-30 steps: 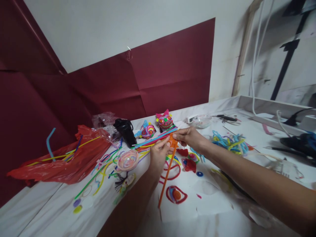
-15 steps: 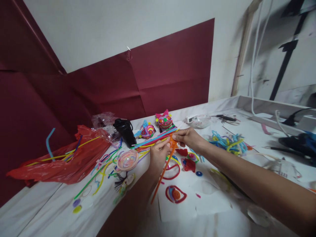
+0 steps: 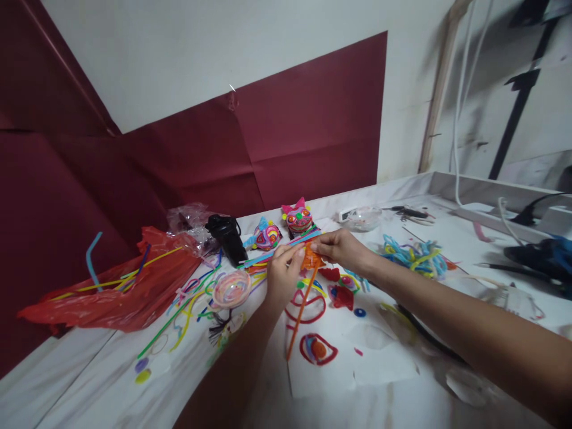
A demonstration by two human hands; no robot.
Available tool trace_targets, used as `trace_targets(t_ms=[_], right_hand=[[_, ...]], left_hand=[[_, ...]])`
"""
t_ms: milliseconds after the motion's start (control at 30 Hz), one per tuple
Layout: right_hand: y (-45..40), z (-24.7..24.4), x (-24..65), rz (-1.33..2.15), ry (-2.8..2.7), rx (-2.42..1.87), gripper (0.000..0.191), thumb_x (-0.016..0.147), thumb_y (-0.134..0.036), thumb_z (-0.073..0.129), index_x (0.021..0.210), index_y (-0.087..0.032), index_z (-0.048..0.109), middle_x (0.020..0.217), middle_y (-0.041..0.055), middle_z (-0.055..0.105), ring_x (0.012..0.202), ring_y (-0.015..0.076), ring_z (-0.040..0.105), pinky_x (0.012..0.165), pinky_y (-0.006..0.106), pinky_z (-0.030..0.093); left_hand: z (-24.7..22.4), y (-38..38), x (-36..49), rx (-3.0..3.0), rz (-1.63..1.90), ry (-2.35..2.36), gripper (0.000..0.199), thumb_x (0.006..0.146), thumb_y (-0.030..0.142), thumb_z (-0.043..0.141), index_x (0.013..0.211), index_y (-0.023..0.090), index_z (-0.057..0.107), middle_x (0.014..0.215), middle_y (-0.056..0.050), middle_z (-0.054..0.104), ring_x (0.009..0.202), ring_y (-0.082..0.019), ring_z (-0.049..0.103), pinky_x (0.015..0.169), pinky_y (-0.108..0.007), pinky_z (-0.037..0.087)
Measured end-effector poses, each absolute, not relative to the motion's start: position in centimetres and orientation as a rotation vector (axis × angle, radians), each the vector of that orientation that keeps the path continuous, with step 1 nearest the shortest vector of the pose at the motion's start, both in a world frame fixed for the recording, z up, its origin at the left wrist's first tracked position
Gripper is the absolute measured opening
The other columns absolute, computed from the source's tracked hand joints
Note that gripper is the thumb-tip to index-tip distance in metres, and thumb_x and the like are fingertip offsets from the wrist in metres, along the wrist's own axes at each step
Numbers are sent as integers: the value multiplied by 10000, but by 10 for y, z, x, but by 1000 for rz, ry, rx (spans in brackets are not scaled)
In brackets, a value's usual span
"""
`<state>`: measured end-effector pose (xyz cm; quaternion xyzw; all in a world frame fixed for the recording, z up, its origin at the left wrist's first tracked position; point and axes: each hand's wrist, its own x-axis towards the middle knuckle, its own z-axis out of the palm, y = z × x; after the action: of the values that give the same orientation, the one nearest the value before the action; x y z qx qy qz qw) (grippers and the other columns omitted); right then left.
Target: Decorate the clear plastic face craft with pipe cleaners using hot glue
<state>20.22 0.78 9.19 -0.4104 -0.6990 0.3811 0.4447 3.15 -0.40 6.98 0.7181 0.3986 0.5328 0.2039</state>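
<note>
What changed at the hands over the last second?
The orange pipe cleaner swung its loose tail left, then back right. The left hand eased slightly left; whether it let go is unclear. Unchanged: right hand pinching the orange piece, black bottle, red plastic bag.

Creased maroon sheeting (image 3: 313, 125) covers the left side and the lower part of a white wall (image 3: 201, 53), its right edge ending short of an upright wooden post (image 3: 437, 101). Past the post, a white cable (image 3: 456, 137) hangs down and a black pole (image 3: 513, 128) slants before more pale wall. The table (image 3: 62, 372) is white with grey marbling, a seam at left and a raised rim (image 3: 487, 196) at right, under dim, cool light.
</note>
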Motion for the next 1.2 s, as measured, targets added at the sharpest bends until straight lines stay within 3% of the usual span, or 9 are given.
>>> trace_targets(t_ms=[200, 333, 533, 767, 1000, 1200], right_hand=[[5, 103, 201, 982, -1788, -980, 370, 679, -517, 639, 653, -149, 664, 475, -42, 446, 443, 76, 332, 429, 243, 236], [3, 109, 199, 1030, -1787, -962, 294, 688, -439, 637, 600, -158, 638, 450, -50, 426, 420, 67, 317, 419, 240, 221], [-6, 118, 196, 1090, -1685, -981, 209, 661, -342, 661, 564, -161, 624, 426, -56, 425, 413, 61, 330, 417, 240, 237], [-12, 118, 203, 1145, -1553, -949, 140, 584, -253, 684, 685, -160, 659, 527, -37, 558, 510, 93, 474, 492, 246, 366], [-11, 109, 211, 953, -1548, -919, 154, 644, -273, 661, 765, -181, 634, 631, -7, 642, 601, 143, 593, 623, 304, 487], [-11, 105, 207, 871, -1564, -915, 202, 660, -361, 678, 713, -174, 621, 680, 22, 650, 653, 163, 608, 639, 310, 493]], left_hand=[[94, 2, 34, 1905, 1385, 1074, 162, 785, 230, 632, 869, 159, 751, 782, -36, 647, 558, -97, 578, 527, -229, 477], [103, -1, 35, 1905, 1383, 1104, 131, 779, 227, 626, 799, 154, 732, 788, -34, 643, 500, -93, 578, 434, -220, 433], [111, -11, 36, 2361, 1537, 1185, 109, 804, 158, 594, 758, 170, 693, 745, -24, 640, 667, -127, 592, 652, -254, 473], [120, -12, 38, 2377, 1469, 1241, 116, 823, 161, 558, 745, 183, 641, 750, -22, 635, 727, -145, 576, 678, -248, 431], [128, -12, 42, 2070, 1292, 1220, 135, 852, 245, 509, 760, 187, 590, 472, 59, 506, 431, -104, 482, 484, -212, 362], [131, -11, 45, 2059, 1294, 1207, 122, 842, 247, 516, 755, 189, 578, 469, 60, 512, 430, -106, 493, 487, -211, 371]])
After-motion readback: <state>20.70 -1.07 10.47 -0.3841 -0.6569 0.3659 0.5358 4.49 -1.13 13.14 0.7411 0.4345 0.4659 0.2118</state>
